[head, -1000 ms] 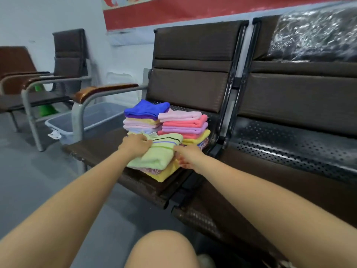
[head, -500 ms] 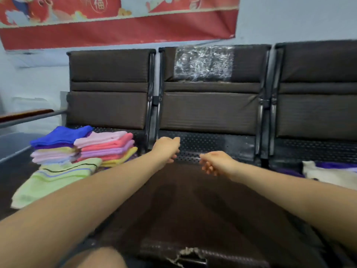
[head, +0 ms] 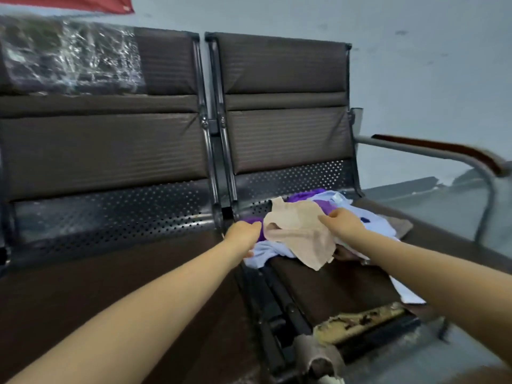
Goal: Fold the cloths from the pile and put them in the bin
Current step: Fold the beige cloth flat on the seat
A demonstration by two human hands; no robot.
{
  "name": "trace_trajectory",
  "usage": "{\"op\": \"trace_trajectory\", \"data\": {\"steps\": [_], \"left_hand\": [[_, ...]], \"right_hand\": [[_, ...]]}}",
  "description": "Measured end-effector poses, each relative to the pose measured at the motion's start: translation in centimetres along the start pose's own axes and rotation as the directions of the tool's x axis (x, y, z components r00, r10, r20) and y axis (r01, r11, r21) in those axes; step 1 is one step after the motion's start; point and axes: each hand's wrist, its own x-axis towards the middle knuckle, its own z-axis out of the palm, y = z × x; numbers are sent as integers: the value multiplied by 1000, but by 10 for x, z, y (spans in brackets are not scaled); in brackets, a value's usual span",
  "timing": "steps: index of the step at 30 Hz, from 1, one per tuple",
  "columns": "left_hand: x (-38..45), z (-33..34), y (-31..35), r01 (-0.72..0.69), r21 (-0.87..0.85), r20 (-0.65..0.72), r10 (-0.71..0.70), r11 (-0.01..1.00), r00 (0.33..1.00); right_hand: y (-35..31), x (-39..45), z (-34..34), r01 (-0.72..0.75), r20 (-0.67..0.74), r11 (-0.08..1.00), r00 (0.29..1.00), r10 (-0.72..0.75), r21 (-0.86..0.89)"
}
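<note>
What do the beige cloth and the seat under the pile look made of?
Beige cloth: thin, soft woven fabric, matte; it crumples and drapes limply. Seat: dark brown padding, probably faux leather, slightly glossy; its front edge is torn to yellowish foam. Perforated metal sits behind.

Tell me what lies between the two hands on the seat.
In the head view, the beige cloth spans the stretch between the left hand and the right hand, lying crumpled on top of purple and pale blue cloths.

Matt beige cloth [head: 297,236]; glossy perforated metal seat [head: 110,209].
</note>
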Motion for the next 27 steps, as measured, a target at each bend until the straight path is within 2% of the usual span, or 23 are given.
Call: {"op": "trace_trajectory", "data": {"steps": [4,8,10,11,14,16,18,20,23,25,27], "left_hand": [[24,32,1,-28,-42,9,29,999,1000],[39,47,3,2,-122,-42,-8,993,999],[38,48,12,-30,-176,-75,17,984,997],[37,45,18,-53,-215,-94,33,975,995],[31,19,41,-193,-305,-148,154,933,977],[24,-8,63,-312,-294,-208,258,904,943],[7,-40,87,-417,-273,-270,347,867,898],[-13,-75,106,-486,-236,-322,405,841,856],[-42,-133,111,-523,-161,-432,416,837,800],[-59,-171,95,-484,-150,-471,368,862,802],[-74,-204,66,-381,-175,-470,263,908,842]], "right_hand": [[27,13,-5,-47,106,993,994,36,105],[20,17,9,-52,243,996,969,32,74],[11,15,17,-51,268,990,963,13,132],[5,15,18,-53,242,978,970,3,201],[-23,11,9,-4,49,900,999,-20,437],[-49,5,-5,50,-31,798,999,-39,600],[-75,-4,-15,148,-108,720,989,-101,678],[-102,-15,-18,251,-171,688,968,-184,681],[-150,-40,-14,363,-199,667,929,-312,651],[-179,-59,-1,459,-242,725,888,-391,514],[-200,-78,19,562,-328,770,820,-470,301]]}}
